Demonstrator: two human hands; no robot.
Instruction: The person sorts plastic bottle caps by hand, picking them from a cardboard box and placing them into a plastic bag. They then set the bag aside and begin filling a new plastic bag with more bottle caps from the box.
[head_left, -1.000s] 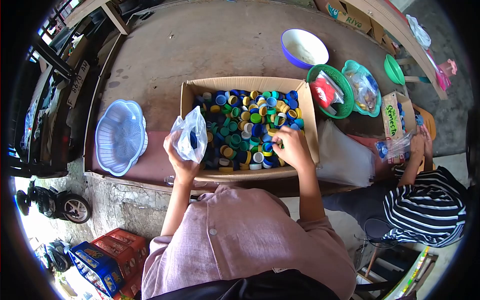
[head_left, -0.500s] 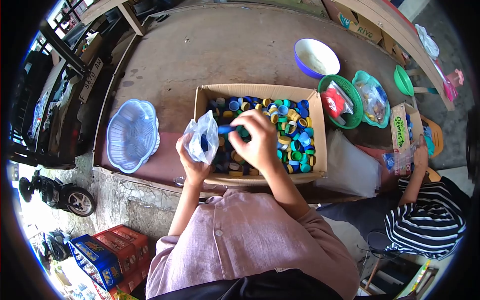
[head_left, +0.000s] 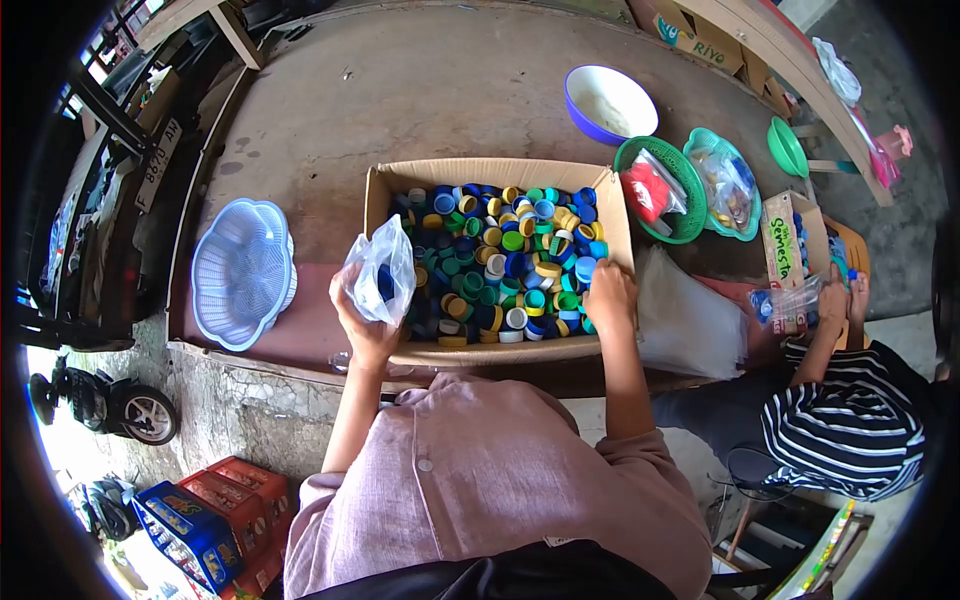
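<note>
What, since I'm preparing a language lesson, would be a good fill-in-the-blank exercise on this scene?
1. The left hand holds a see-through plastic ____.
2. The right hand is by the caps in the cardboard ____.
3. The basket with the red item in it is coloured ____.
4. The other person's garment has black and white ____.

Missing words: bag; box; green; stripes.

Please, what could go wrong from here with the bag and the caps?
Only the left hand holds the plastic bag, so it may slip and spill its blue contents. The cardboard box of caps sits close to the near edge of the table; a pull could perhaps tip caps over it. The right hand is at the box's right wall, so a bump might shift it.
</note>
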